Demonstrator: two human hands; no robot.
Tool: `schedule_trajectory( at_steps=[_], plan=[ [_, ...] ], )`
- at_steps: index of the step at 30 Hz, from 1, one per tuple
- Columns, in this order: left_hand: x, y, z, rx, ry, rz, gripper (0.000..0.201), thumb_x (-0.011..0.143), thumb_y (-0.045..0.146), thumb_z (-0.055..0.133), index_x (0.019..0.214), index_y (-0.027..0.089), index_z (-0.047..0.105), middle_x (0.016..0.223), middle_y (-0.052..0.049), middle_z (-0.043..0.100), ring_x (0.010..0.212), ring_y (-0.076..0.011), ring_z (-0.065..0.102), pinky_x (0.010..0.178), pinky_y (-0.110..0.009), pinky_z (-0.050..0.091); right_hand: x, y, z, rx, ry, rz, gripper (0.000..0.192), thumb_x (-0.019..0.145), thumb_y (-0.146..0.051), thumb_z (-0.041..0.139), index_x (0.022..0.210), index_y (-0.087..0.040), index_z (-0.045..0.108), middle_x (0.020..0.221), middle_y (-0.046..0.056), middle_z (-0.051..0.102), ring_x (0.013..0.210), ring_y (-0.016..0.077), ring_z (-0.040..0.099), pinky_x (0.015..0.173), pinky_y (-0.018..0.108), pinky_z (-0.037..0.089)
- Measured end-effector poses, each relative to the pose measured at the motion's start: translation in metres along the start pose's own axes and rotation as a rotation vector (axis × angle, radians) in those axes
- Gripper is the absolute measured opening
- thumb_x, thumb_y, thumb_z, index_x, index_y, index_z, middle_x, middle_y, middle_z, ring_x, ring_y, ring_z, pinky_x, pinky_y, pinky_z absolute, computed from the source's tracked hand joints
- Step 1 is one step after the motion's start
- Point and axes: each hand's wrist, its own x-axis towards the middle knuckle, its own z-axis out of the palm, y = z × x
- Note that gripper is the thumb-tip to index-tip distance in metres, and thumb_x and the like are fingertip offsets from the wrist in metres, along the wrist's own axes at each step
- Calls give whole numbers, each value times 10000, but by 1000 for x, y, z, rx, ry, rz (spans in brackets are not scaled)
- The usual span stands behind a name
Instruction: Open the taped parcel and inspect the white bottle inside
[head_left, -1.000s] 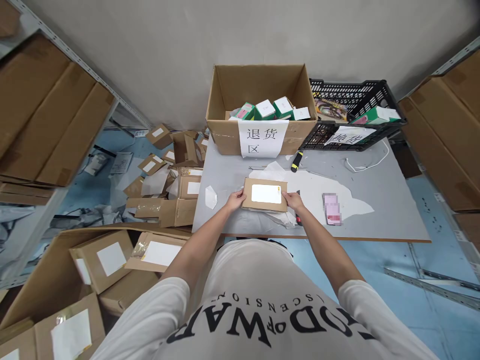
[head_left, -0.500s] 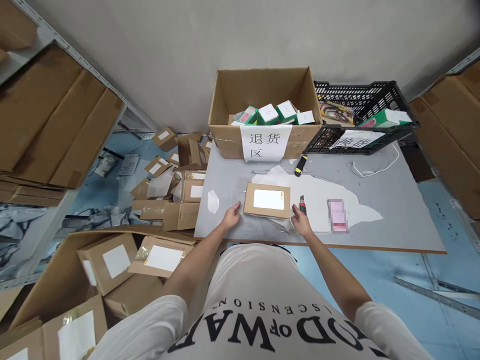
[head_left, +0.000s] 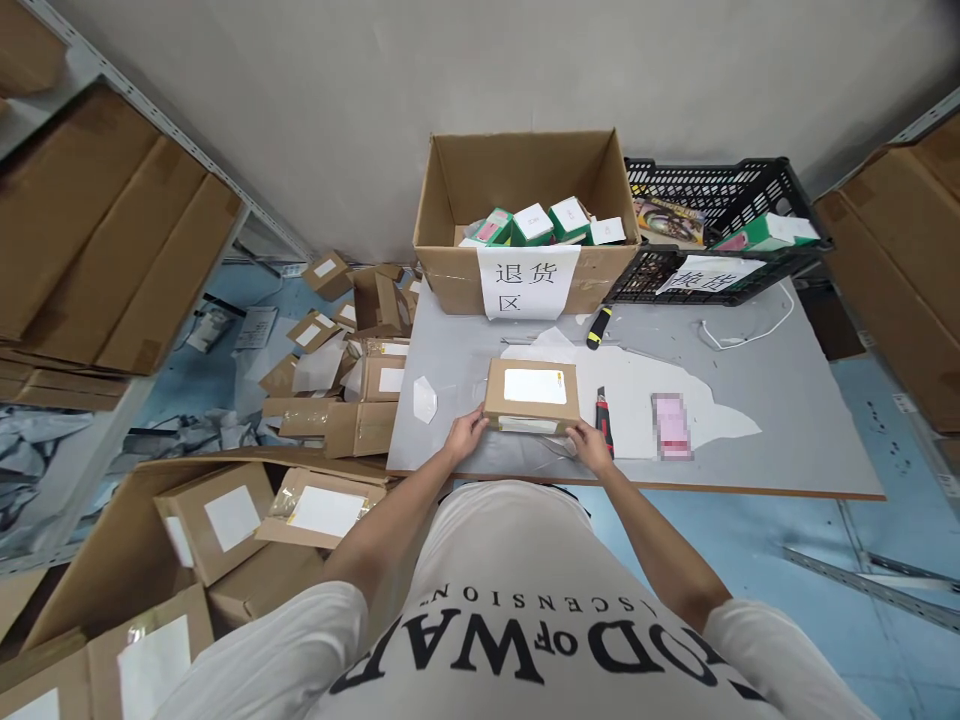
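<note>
A small cardboard box with a white label on top is in front of me on the grey table. My left hand grips its near left corner, fingers closed on the edge. At the near right corner, my right hand holds it the same way. The box's near side, with a pale strip along it, faces me and looks slightly raised. Just right of the box lies a red and black utility knife, close to my right hand. Farther back is a yellow and black cutter.
At the table's back stand a large carton of green and white boxes and a black crate. A pink note-like item lies right, on white paper. Opened boxes and a big carton of parcels are left.
Both hands have closed in on the box and now hold its near corners. Its near edge has tilted up, showing the front side. The view shifted slightly.
</note>
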Motion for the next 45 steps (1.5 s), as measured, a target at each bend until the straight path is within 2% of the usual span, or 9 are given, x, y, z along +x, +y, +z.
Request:
schedule_trajectory(
  at_steps=[5,9,18,27,31,35,38,41,45],
  plan=[
    [6,39,-14,172,135,52,459,832,471,527,1152,173,666,1156,-68,672,1072,-310,603,940,-382,433,17,-26,-35,-97,-1,-48,415,842,-525,429,818,-192,676,664,51,675,668,231,614,681,345,485],
    [24,65,-23,358,113,66,471,847,507,476,955,134,743,822,-58,734,803,-231,641,716,-279,437,38,-41,-55,-109,-3,-33,456,825,-551,461,670,-174,664,600,47,661,650,206,616,643,291,473],
    [38,53,-15,445,50,-49,510,815,536,461,607,138,703,461,13,506,553,-121,471,523,-230,278,58,-33,-51,-79,-58,102,477,772,-578,545,525,-177,621,488,31,613,555,171,615,548,246,465],
    [46,44,-16,322,60,-43,482,760,573,537,653,139,719,515,6,592,642,-155,563,573,-220,362,62,-14,-41,144,-39,189,499,747,-619,566,793,-142,708,688,56,701,631,166,652,565,253,526],
    [41,29,-15,259,70,-44,500,824,545,454,809,134,738,719,-39,708,790,-201,640,681,-251,451,52,-1,-34,238,21,150,520,808,-588,498,958,-130,691,875,106,721,761,199,683,663,294,559],
    [27,3,-14,166,85,-45,506,839,436,448,1185,109,621,1167,-105,662,1048,-225,628,867,-307,485,31,29,-26,279,123,64,528,866,-426,439,1302,-137,515,1233,151,608,1076,233,623,895,365,509],
    [12,-15,-12,154,-2,16,608,725,360,621,1285,133,547,1316,-107,561,1215,-262,528,1027,-356,404,16,46,-16,89,32,-17,733,772,-312,587,1445,-175,328,1324,129,547,1211,251,527,999,395,432],
    [2,-23,-3,178,-111,96,519,764,350,593,1254,178,573,1296,-65,583,1230,-263,513,1060,-391,373,8,45,-2,-26,-46,-65,765,749,-280,620,1447,-202,316,1290,107,579,1160,259,560,972,396,444],
    [-1,-21,10,202,-74,121,383,839,332,504,1166,175,626,1201,-66,649,1144,-253,579,1011,-384,417,8,24,10,-55,-12,-72,400,853,-285,479,1237,-194,545,1076,104,689,967,244,643,844,350,485]
  ],
)
